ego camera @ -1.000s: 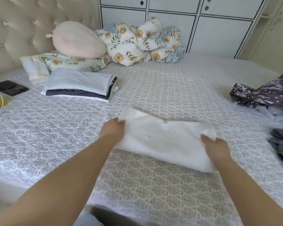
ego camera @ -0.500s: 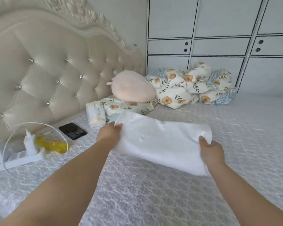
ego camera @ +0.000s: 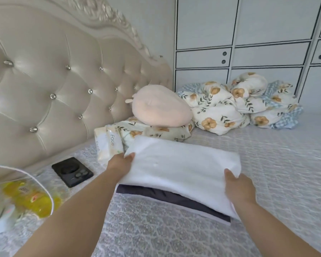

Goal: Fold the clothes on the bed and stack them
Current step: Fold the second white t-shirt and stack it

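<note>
A folded white garment (ego camera: 180, 167) lies over the stack of folded clothes (ego camera: 167, 196), whose dark layer and pale bottom edge show beneath its near side. My left hand (ego camera: 120, 165) grips the garment's left end, thumb on top. At the right end, my right hand (ego camera: 239, 188) holds the near corner with the thumb over the cloth. The stack sits on the patterned bed cover (ego camera: 156, 229) near the headboard.
A black phone (ego camera: 72, 172) and a tissue pack (ego camera: 107, 143) lie left of the stack. A pink plush (ego camera: 160, 108) rests on a floral pillow, with a floral duvet (ego camera: 235, 104) bunched behind. Yellow packet (ego camera: 30, 197) and a white charger sit at the left edge.
Both hands lifted the white garment off the bed cover, carried it left toward the headboard and lowered it onto the stack of folded clothes. The unfolded clothes on the right went out of view.
</note>
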